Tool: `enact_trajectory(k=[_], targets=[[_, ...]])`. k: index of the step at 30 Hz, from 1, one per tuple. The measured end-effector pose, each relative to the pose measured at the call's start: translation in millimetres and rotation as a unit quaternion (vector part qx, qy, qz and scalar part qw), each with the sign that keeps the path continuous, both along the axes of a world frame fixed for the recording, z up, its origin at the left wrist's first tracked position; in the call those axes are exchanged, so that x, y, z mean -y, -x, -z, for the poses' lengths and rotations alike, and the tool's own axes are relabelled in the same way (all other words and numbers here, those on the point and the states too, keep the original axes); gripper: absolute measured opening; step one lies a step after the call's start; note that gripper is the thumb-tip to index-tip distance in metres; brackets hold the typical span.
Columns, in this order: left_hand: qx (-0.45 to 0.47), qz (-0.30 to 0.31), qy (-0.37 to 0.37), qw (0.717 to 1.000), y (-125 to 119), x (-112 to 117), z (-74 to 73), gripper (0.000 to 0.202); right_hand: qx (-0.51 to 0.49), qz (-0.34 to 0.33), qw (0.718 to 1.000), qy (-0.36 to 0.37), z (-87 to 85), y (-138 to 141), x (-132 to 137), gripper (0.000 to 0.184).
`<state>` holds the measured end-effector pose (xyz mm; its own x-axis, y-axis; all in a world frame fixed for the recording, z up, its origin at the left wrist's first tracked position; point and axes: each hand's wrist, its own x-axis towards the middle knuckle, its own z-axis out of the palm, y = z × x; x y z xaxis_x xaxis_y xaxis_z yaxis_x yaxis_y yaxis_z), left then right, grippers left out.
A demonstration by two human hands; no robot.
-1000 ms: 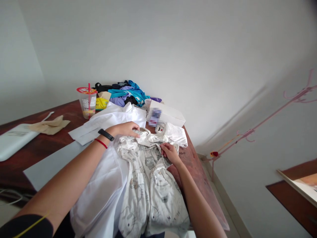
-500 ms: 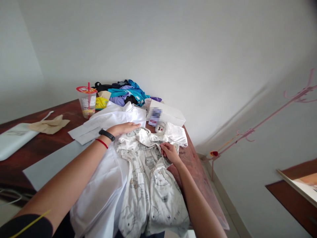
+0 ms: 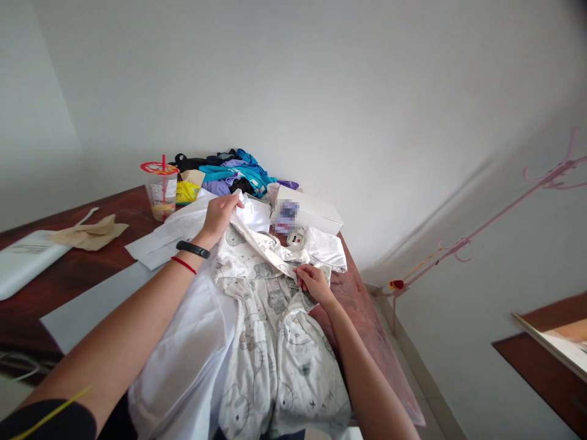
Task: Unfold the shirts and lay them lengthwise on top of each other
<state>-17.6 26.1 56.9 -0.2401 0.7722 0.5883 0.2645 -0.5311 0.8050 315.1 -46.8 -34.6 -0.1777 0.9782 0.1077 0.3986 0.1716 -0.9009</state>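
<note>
A white pajama garment (image 3: 298, 366) with grey cartoon cats lies over the table's near edge, loosely spread and creased. Two long parts of it run down towards me; whether they are legs or sleeves I cannot tell. My left hand (image 3: 221, 215) is closed on the far left corner of the garment's edge and lifts it slightly. With bent fingers, my right hand (image 3: 314, 283) grips the same edge farther right. Between them the strip of cloth is drawn fairly straight. White cloth (image 3: 188, 348) lies under and left of the garment.
On the dark red table (image 3: 362, 318) stand a plastic cup (image 3: 161, 195) with a red straw and a white box (image 3: 316, 211). A pile of clothes (image 3: 243, 174) lies at the wall, a folded white cloth (image 3: 325, 247) right. Brown paper (image 3: 94, 233) is left; a pink rack (image 3: 458, 245) leans right.
My left hand, flat on the cloth before, has closed on the garment's corner and raised it a little. The edge between my hands is straighter. My right hand has barely moved.
</note>
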Motion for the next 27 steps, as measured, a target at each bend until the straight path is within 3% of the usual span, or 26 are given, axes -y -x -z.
enact_trajectory(k=[3,5,7,9,12,14,16,22,27], targets=[[-0.015,-0.062,-0.095,0.993,-3,15,-4.8,0.041,-0.003,0.0,1.0,0.001,-0.4,0,0,0.032],[-0.077,-0.111,-0.096,0.986,-5,21,-5.6,0.04,-0.003,-0.001,1.0,0.001,-0.8,0,0,0.031],[-0.158,-0.169,-0.024,0.972,-6,22,-3.4,0.038,-0.002,-0.002,1.0,0.001,-1.4,1,0,0.031],[-0.251,-0.194,0.104,0.943,-4,16,2.5,0.036,0.0,0.0,1.0,0.001,-1.8,1,0,0.031],[-0.375,-0.143,0.296,0.867,0,5,16.2,0.037,0.001,0.002,1.0,0.0,-2.2,1,1,0.032],[-0.419,-0.105,0.353,0.83,0,1,25.2,0.042,0.002,0.002,1.0,-0.001,-2.6,1,1,0.033],[-0.437,-0.081,0.344,0.827,-4,0,31.8,0.047,0.006,0.001,1.0,-0.003,-3.0,2,1,0.034],[-0.461,0.028,0.223,0.859,-24,4,42.4,0.059,0.018,0.007,1.0,-0.012,-4.5,4,3,0.04],[-0.486,0.058,0.206,0.847,-31,8,48.8,0.064,0.01,0.03,0.999,-0.029,-6.3,6,6,0.039]])
